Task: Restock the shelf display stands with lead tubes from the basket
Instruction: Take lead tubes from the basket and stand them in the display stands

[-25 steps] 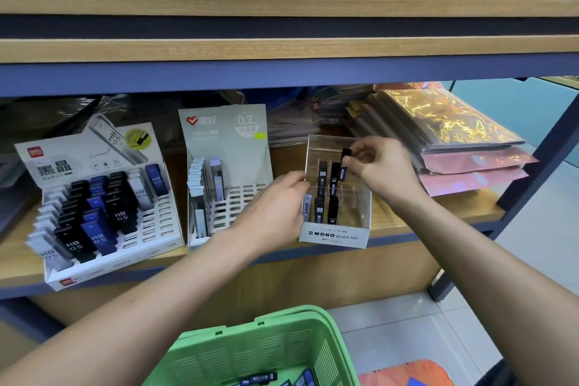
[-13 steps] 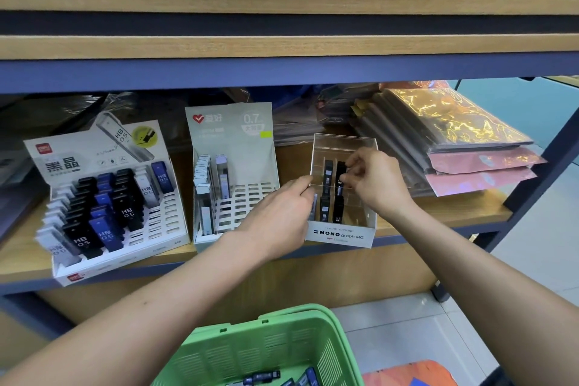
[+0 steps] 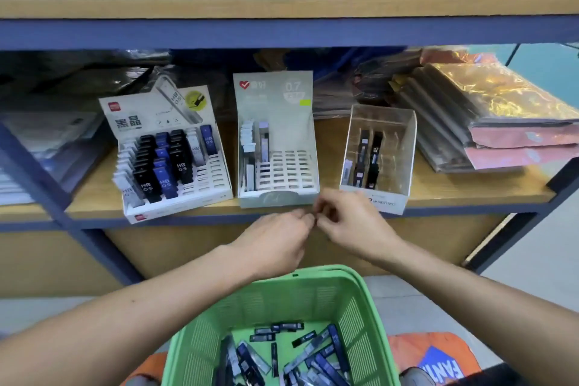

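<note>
Both hands have withdrawn from the clear stand (image 3: 377, 147) to the shelf's front edge; left hand (image 3: 275, 241) and right hand (image 3: 351, 226) fingertips meet, contents indiscernible; reach into basket (image 3: 360, 301) for one tube

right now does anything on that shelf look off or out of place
Nothing looks damaged or spilled. The middle stand is mostly bare slots, with tubes only at its left edge. Loose lead tubes lie jumbled in the green basket.

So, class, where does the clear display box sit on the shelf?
In the head view, the clear display box stands right of the 0.7 stand, left of the shiny packet stack.
</note>
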A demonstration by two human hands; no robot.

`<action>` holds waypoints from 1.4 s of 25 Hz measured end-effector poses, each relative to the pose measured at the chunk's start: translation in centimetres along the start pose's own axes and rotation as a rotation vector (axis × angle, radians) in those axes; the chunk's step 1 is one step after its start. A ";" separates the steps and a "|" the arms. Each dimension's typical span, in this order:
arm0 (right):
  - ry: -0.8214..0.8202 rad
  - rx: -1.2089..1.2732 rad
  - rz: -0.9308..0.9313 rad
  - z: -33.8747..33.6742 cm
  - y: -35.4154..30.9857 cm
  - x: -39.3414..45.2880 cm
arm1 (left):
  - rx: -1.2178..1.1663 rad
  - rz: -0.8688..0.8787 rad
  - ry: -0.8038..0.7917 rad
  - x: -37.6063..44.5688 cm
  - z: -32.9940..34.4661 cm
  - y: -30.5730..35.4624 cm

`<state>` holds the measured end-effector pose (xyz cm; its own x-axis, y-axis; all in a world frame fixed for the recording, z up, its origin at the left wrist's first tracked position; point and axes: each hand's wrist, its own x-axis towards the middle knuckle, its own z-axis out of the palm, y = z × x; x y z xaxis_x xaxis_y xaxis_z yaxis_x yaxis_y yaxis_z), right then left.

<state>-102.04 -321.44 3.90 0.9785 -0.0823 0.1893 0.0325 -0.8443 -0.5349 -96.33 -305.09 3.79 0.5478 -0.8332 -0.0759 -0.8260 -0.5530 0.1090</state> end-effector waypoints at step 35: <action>-1.016 -0.310 0.373 29.8 11.4 -15.2 | -0.279 -0.325 -0.720 -10.5 35.0 -0.6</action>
<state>-110.49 -314.08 -29.59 0.6333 -0.0071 -0.7739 -0.2103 -0.9639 -0.1632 -106.24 -295.95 -30.21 0.4558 -0.4790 -0.7502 -0.5270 -0.8245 0.2062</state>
